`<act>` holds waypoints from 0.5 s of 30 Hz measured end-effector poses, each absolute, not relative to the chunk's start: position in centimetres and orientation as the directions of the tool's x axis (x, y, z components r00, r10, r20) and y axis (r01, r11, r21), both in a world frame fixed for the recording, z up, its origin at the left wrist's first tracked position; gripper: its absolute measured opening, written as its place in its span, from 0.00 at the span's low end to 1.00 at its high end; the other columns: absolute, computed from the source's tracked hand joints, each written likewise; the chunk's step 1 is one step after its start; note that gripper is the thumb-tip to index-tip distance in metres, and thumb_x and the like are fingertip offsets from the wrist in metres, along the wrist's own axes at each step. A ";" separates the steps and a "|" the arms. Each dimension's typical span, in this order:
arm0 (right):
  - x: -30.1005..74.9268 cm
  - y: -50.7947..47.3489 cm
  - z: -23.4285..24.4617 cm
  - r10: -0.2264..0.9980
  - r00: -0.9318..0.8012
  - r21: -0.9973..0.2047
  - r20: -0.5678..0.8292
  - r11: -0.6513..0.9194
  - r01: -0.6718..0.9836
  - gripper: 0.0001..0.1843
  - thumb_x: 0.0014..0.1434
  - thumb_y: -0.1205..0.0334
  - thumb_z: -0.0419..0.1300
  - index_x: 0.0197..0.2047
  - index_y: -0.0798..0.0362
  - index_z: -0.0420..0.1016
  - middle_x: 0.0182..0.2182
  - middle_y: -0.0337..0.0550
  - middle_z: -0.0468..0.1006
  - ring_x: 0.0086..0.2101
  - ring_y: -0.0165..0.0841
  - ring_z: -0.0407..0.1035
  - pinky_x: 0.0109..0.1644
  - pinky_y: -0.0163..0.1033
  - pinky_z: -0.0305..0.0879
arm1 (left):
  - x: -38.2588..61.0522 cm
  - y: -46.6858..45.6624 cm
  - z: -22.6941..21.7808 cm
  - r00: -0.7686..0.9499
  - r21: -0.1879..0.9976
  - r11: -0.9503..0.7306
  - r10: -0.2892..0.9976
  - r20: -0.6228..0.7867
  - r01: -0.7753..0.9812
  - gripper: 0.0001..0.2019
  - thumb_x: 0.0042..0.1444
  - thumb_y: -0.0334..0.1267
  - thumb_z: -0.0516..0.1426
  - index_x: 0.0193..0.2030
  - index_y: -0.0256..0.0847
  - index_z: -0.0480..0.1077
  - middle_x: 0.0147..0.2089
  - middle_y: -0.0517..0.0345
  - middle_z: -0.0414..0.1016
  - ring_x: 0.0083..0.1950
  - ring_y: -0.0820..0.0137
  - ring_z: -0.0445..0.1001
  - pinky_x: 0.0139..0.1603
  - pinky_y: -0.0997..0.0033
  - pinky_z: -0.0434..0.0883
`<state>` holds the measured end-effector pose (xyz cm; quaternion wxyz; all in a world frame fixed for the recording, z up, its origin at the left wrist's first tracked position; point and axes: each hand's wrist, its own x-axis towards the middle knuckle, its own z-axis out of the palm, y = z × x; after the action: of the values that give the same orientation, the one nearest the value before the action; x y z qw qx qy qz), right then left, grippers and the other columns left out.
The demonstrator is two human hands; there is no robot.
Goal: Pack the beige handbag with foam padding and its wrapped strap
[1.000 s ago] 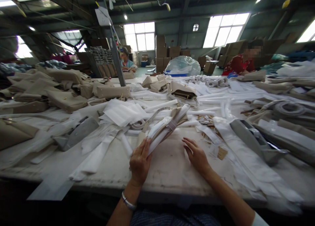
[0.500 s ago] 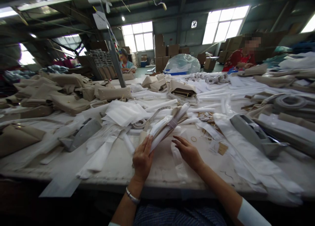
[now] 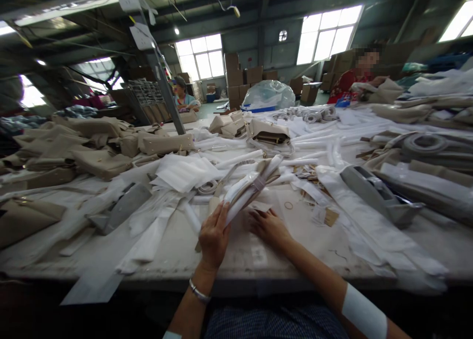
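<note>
My left hand (image 3: 213, 234) is closed around the near end of a long bundle (image 3: 244, 193) of beige straps and white foam wrap. A translucent band circles the bundle near its far end, which points away and to the right. On the right of the bundle, my right hand (image 3: 270, 229) is low over the table with its fingers stretched out and slightly blurred. A small white piece (image 3: 260, 206), perhaps paper or film, lies just beyond those fingertips; whether they touch it is unclear. Below that hand a clear plastic strip (image 3: 259, 255) lies on the tabletop.
Grey tape dispensers stand left (image 3: 120, 207) and right (image 3: 379, 193). Beige bags (image 3: 98, 161) pile up at left; another bag (image 3: 269, 132) sits ahead. White foam sheets (image 3: 185, 171), a rubber band (image 3: 288, 205) and card scraps (image 3: 330, 217) lie about. Two people work across the table.
My right hand has moved left and closer to the bundle, its fingers now lower. The left hand keeps its hold on the bundle. The view has shifted slightly.
</note>
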<state>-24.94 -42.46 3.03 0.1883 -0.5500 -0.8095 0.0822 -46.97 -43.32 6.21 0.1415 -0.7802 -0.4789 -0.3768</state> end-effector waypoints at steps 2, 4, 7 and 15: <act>-24.6 -43.2 2.4 0.914 -0.304 -0.345 0.270 0.386 0.856 0.25 0.66 0.60 0.56 0.65 0.51 0.66 0.65 0.55 0.65 0.62 0.45 0.61 0.68 0.55 0.53 | -47.2 -43.2 6.4 0.248 0.149 -0.499 0.641 0.726 0.854 0.34 0.62 0.28 0.55 0.73 0.46 0.50 0.67 0.48 0.66 0.63 0.56 0.71 0.58 0.59 0.71; -24.4 -43.4 2.0 0.904 -0.301 -0.358 0.302 0.401 0.843 0.27 0.65 0.60 0.57 0.67 0.50 0.63 0.69 0.53 0.56 0.65 0.46 0.55 0.68 0.55 0.54 | -47.2 -43.2 6.6 0.240 0.158 -0.498 0.641 0.729 0.852 0.34 0.61 0.28 0.55 0.72 0.46 0.51 0.67 0.48 0.66 0.63 0.56 0.70 0.59 0.59 0.70; -24.7 -41.6 2.3 0.914 -0.281 -0.416 0.292 0.386 0.824 0.27 0.65 0.60 0.58 0.67 0.49 0.63 0.70 0.54 0.53 0.65 0.48 0.56 0.66 0.56 0.56 | -47.1 -43.3 6.8 0.245 0.155 -0.502 0.640 0.729 0.851 0.34 0.61 0.27 0.56 0.72 0.46 0.52 0.67 0.48 0.66 0.63 0.56 0.70 0.59 0.59 0.70; -25.4 -35.3 4.3 0.932 -0.248 -0.655 0.265 0.362 0.664 0.08 0.59 0.65 0.63 0.42 0.50 0.82 0.51 0.50 0.78 0.57 0.46 0.67 0.64 0.54 0.61 | -47.3 -43.4 6.5 0.257 0.119 -0.503 0.613 0.747 0.856 0.32 0.62 0.28 0.55 0.72 0.46 0.53 0.66 0.47 0.68 0.62 0.57 0.72 0.57 0.59 0.72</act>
<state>-25.45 -35.31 4.29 0.3188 -0.5239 -0.7613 0.2105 -47.30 -43.42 6.51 0.1576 -0.7769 -0.4727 -0.3849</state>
